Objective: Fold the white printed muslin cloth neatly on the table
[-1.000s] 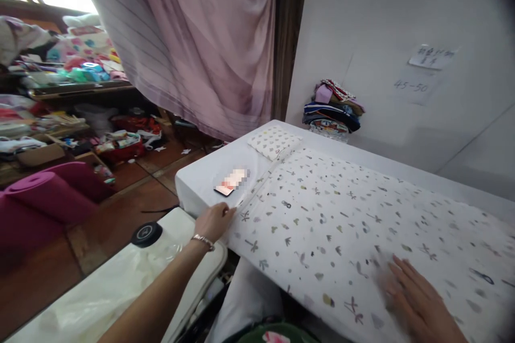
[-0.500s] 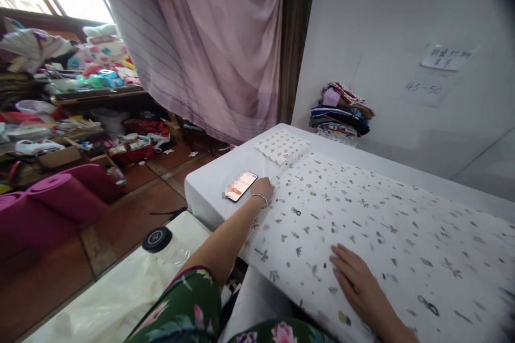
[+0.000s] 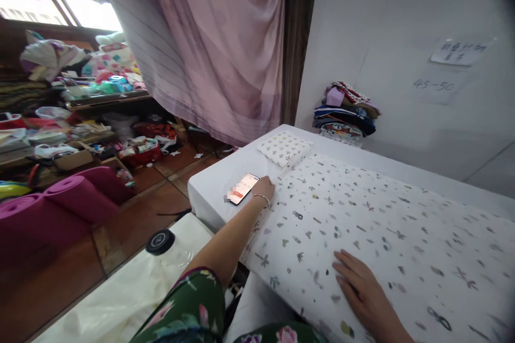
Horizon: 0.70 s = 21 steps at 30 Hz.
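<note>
A thin white printed cloth (image 3: 322, 214) with small plants and shapes lies spread over the white-covered table. At its left edge my left hand (image 3: 264, 188), wearing a thin bracelet, is curled closed on the cloth; its fingertips are mostly hidden. My right hand (image 3: 358, 284) rests flat and open on the near part of the cloth, fingers stretched out. Just left of my left hand lies a phone (image 3: 244, 187) with its screen lit. Farther back, a small folded piece of printed fabric (image 3: 284, 149) sits at the table's far corner.
A white surface (image 3: 116, 289) with a round black lid (image 3: 160, 241) stands at lower left. Rolled pink mats (image 3: 72, 198) and cluttered shelves (image 3: 88, 102) lie beyond. Folded clothes (image 3: 346, 110) are stacked by the wall. A pink curtain (image 3: 225, 48) hangs behind the table.
The view has turned slightly left, so the scene sits a little farther right. Both hands keep nearly the same places on the cloth.
</note>
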Tool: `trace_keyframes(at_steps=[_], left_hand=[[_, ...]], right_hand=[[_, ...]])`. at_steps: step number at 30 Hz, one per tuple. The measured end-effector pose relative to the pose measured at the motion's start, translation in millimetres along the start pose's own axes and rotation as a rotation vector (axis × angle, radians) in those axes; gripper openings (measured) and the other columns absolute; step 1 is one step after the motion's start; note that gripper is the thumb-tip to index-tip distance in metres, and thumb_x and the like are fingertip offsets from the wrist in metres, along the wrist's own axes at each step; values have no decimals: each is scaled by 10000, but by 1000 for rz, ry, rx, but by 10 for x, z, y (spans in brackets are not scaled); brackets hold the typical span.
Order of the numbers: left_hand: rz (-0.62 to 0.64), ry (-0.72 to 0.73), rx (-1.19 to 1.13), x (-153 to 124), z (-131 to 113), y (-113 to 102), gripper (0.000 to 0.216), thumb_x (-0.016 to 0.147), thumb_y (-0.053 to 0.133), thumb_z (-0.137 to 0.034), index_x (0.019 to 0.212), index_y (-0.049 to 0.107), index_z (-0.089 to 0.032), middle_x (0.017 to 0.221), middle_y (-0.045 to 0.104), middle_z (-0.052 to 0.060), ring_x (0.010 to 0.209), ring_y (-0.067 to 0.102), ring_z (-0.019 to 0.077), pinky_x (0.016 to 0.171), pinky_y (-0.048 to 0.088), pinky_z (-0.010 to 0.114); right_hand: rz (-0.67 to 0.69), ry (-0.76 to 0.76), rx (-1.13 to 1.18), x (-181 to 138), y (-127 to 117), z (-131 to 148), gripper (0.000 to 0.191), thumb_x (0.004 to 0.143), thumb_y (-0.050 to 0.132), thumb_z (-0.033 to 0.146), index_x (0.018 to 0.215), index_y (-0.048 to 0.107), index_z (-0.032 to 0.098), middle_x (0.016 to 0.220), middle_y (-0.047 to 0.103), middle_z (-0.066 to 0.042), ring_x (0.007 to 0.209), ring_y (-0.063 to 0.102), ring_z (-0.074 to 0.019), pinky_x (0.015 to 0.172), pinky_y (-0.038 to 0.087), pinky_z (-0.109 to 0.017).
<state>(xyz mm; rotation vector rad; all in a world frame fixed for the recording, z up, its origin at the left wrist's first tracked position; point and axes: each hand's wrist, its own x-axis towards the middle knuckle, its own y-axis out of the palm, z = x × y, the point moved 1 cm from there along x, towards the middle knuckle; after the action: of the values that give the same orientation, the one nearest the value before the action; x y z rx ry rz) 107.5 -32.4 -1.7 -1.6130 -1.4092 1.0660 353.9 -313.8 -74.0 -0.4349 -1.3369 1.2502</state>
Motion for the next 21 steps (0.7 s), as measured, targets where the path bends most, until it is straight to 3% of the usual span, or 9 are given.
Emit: trace_keyframes(at_steps=[4, 11, 21], left_hand=[[-20, -8, 4, 48, 72, 40, 205, 832, 430, -236, 964, 570, -166, 979, 646, 117, 900, 617, 225, 711, 445, 310], [-99, 88, 44, 121, 9, 108, 364, 827, 493, -360, 1123, 534, -152, 1218, 533, 157, 1179, 468, 279, 910, 404, 365], [-55, 26, 32, 299, -28, 97, 274, 882, 381, -297, 1023, 574, -162, 1103, 622, 158, 1055, 586, 253, 805, 450, 330]], right_hand=[[29, 15, -13, -13, 21, -15, 313, 873, 538, 289, 1174, 610, 245, 1309, 542, -57, 1242, 460, -256, 969, 470, -445], [2, 23, -4, 11, 18, 2, 317, 870, 535, 302, 1173, 617, 260, 1282, 565, -60, 1218, 490, -264, 952, 485, -445], [-28, 22, 5, 75, -22, 46, 300, 872, 524, 289, 1149, 633, 249, 1251, 588, -86, 1193, 516, -259, 939, 494, -432]])
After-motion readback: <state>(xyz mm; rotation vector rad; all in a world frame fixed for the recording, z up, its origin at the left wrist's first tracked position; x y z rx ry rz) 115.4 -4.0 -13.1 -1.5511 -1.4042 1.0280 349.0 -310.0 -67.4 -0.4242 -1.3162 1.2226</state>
